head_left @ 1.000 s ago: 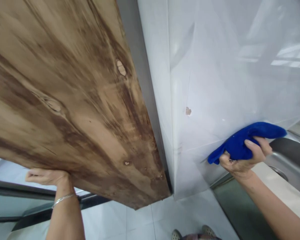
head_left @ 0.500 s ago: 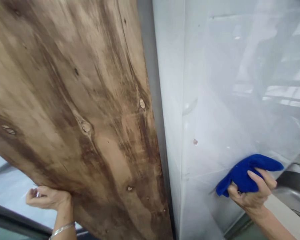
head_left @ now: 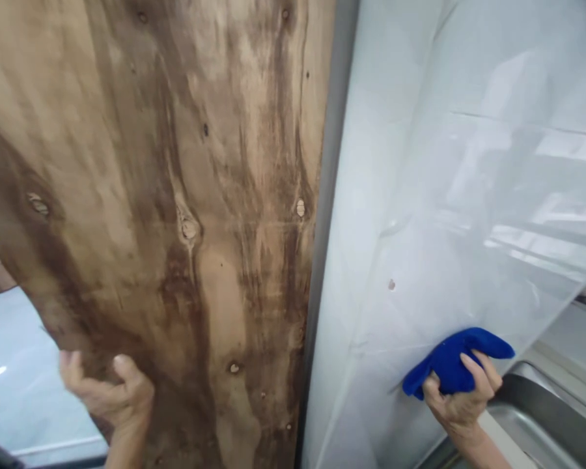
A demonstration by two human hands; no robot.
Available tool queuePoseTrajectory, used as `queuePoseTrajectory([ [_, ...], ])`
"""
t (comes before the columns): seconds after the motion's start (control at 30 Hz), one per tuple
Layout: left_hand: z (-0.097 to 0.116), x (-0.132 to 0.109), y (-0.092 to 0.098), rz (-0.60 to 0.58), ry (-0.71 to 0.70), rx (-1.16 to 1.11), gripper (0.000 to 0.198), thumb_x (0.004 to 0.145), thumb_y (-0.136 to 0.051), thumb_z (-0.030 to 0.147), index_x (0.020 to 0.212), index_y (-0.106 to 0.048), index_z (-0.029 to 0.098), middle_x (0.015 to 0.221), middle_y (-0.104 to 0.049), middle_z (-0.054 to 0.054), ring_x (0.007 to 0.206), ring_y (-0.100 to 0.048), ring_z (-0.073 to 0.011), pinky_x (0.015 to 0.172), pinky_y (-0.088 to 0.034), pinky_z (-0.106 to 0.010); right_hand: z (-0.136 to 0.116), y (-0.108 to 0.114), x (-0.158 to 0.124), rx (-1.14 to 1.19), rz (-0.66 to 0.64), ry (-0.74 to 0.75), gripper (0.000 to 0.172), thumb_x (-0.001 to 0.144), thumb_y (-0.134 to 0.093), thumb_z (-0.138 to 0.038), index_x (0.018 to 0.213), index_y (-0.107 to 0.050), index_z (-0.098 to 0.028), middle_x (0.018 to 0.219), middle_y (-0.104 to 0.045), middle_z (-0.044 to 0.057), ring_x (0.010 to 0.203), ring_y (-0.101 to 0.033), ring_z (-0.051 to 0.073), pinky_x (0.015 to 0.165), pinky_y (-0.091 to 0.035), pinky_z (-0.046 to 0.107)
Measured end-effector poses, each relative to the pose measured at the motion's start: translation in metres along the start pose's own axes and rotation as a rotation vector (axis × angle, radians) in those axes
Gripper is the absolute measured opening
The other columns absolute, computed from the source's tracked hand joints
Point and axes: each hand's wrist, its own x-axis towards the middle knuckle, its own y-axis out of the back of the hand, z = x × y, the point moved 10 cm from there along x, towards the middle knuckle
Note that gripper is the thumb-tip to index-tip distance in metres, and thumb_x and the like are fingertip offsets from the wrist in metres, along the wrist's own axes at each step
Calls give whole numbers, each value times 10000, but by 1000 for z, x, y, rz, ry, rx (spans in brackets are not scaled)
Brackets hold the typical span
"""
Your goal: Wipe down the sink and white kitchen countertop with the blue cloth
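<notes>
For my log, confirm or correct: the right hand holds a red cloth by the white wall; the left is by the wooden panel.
Not red: the head view shows a blue cloth. The right hand holds it by the white wall; the left hand is by the wooden panel.

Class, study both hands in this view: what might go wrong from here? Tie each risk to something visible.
1. The person's left hand is open beside the left edge of the tall, brown, wood-grained panel; if the panel shifted, it might knock the fingers.
2. The bunched blue cloth in the right hand might snag on the small chipped spot in the glossy white wall.
3. If released, the cloth might fall into the nearby silvery metal sink.
</notes>
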Motion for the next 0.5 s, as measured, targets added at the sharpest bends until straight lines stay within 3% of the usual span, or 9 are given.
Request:
queuePoseTrajectory([
  [0.07, 27, -49, 6, -8, -67, -93, 637, 766, -613, 387, 1357, -490, 184, 1533, -489, -209, 1473, -427, -425, 1240, -311, -666, -13, -1, -9, -9, -16, -63, 725, 751, -712, -249, 1429, -467, -169, 1352, -527, 230, 1252, -545, 442, 988, -489, 701],
  [0.13, 59, -116, 6, -138, -15, -338, 512, 751, -674, 388, 1232, -563, 251, 1437, -591, -180, 1418, -508, -417, 1241, -344, -659, -38, -3, -27, -14, -56, -73, 751, 785, -711, -249, 1480, -440, -170, 1371, -523, 236, 1259, -544, 440, 979, -503, 708],
  [0.17, 78, -157, -4, -321, 67, -495, 451, 783, -670, 373, 1220, -596, 291, 1409, -628, -155, 1395, -545, -389, 1236, -381, -629, -56, -5, -38, 5, -90, -27, 738, 802, -714, -245, 1489, -451, -194, 1342, -547, 215, 1223, -569, 416, 966, -525, 682],
  [0.23, 124, -254, -28, -802, 309, -768, 447, 860, -637, 415, 1303, -639, 358, 1426, -641, -137, 1408, -544, -359, 1253, -389, -586, -108, -14, -63, 163, -235, 190, 641, 852, -684, -231, 1468, -513, -273, 1228, -629, 142, 1094, -637, 338, 922, -583, 580],
  [0.27, 138, -296, -29, -912, 475, -838, 467, 856, -649, 481, 1309, -662, 369, 1444, -630, -141, 1429, -519, -367, 1274, -363, -575, -136, -19, -78, 289, -352, 314, 581, 891, -646, -237, 1457, -537, -307, 1181, -669, 113, 1044, -664, 307, 901, -604, 529],
  [0.3, 145, -328, -25, -939, 630, -868, 498, 800, -707, 558, 1266, -698, 379, 1496, -589, -133, 1459, -477, -388, 1284, -352, -562, -161, -24, -94, 422, -488, 415, 535, 936, -597, -263, 1465, -538, -320, 1165, -705, 100, 1024, -686, 291, 884, -620, 487],
  [0.37, 141, -369, -14, -913, 854, -868, 597, 684, -807, 619, 1236, -718, 410, 1600, -486, -77, 1545, -336, -387, 1317, -295, -508, -196, -33, -121, 621, -765, 480, 532, 1019, -495, -370, 1541, -458, -278, 1230, -740, 121, 1068, -719, 290, 859, -640, 423],
  [0.43, 118, -394, -6, -878, 1067, -864, 738, 656, -813, 666, 1344, -633, 468, 1662, -401, -6, 1578, -272, -345, 1316, -293, -454, -210, -43, -140, 671, -955, 393, 614, 1054, -432, -495, 1589, -361, -201, 1256, -744, 166, 1058, -748, 293, 801, -642, 367],
  [0.5, 84, -420, 2, -882, 1343, -863, 827, 681, -762, 727, 1441, -508, 519, 1663, -403, 21, 1562, -319, -320, 1286, -346, -458, -219, -51, -158, 662, -1065, 333, 598, 1068, -400, -543, 1538, -397, -173, 1055, -797, 139, 848, -781, 260, 669, -611, 309],
])
